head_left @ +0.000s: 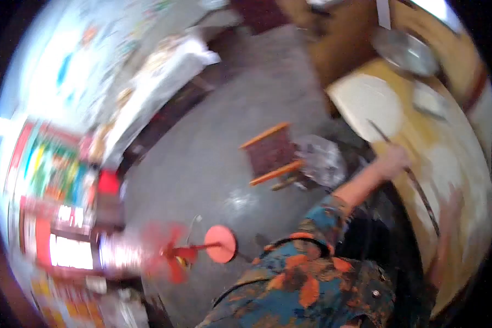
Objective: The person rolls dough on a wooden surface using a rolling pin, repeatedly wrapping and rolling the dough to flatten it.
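My left hand (393, 162) is closed around a long, thin dark rolling pin (419, 191), which slants across the pale wooden work table. The pin's far end reaches the edge of a round, thin sheet of white dough (372, 101) lying on the table (341, 81). Lower on the same table, my right hand (451, 203) is over a floury patch, near the other end of the pin. Its fingers look stretched out and hold nothing I can see, though the view is blurred. Flour (445, 167) dusts the wood between the hands and the far side.
A round metal pan (405, 52) and a small whitish block-like object (429, 101) sit along the table's far side. On the grey floor stand a wooden stool (273, 154), a clear plastic bag (320, 158) and a red fan (172, 251) with an orange base.
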`<state>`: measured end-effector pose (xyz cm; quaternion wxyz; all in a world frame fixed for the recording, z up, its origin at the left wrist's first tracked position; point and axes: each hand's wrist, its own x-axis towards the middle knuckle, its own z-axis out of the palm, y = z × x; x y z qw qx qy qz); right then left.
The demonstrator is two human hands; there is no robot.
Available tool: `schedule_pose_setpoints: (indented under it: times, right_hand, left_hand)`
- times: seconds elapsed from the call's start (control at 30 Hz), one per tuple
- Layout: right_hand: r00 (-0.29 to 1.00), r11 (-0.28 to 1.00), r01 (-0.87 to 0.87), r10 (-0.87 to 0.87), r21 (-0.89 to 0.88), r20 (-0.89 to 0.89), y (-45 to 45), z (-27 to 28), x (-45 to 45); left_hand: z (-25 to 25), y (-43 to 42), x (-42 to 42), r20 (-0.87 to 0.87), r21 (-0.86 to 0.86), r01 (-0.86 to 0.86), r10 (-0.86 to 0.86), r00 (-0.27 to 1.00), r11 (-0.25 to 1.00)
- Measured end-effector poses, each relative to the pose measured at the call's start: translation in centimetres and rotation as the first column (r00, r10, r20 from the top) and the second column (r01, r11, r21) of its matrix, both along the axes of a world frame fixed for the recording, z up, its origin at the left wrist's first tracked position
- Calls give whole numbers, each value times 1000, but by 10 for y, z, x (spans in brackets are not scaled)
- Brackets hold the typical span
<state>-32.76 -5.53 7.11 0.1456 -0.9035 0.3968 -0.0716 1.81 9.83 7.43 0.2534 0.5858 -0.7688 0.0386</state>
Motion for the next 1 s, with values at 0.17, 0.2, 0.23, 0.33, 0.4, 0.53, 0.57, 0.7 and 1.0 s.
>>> schedule_pose_setpoints:
  times: [0.17, 0.2, 0.23, 0.33, 0.4, 0.53, 0.57, 0.7, 1.0]
  right_hand:
    - [997, 985, -72, 69, -157, -23, -81, -106, -7]
    - [985, 989, -120, 129, -88, 111, -81, -107, -3]
    - [960, 987, -163, 162, -12, 228, -91, -112, 0]
    - [960, 972, -127, 69, 200, 273, -96, -86, 18]
    - [982, 953, 153, -118, 261, -145, -59, -23, 51]
    - [989, 993, -46, 30, -110, -146, -64, -16, 46]
    - [981, 992, 14, -38, -128, -189, -39, 7, 47]
    - [882, 875, 452, -467, 173, 57, -15, 33, 56]
    - [924, 946, 49, -164, -319, -345, -65, -10, 17]
  left_hand:
    - [26, 28, 39, 120, -239, -175, 208, 971, 955]
    - [29, 43, 47, 136, -251, -213, 252, 958, 944]
    - [24, 45, 58, 138, -255, -238, 279, 950, 937]
    - [46, 74, 64, 160, -263, -288, 336, 928, 921]
    - [47, 84, 66, 187, -249, -290, 340, 922, 924]
    - [33, 86, 66, 156, -243, -321, 364, 918, 915]
    - [26, 85, 67, 122, -256, -320, 359, 925, 912]
    - [21, 86, 74, 174, -339, -324, 398, 901, 883]
    - [28, 95, 74, 102, -359, -317, 374, 922, 878]
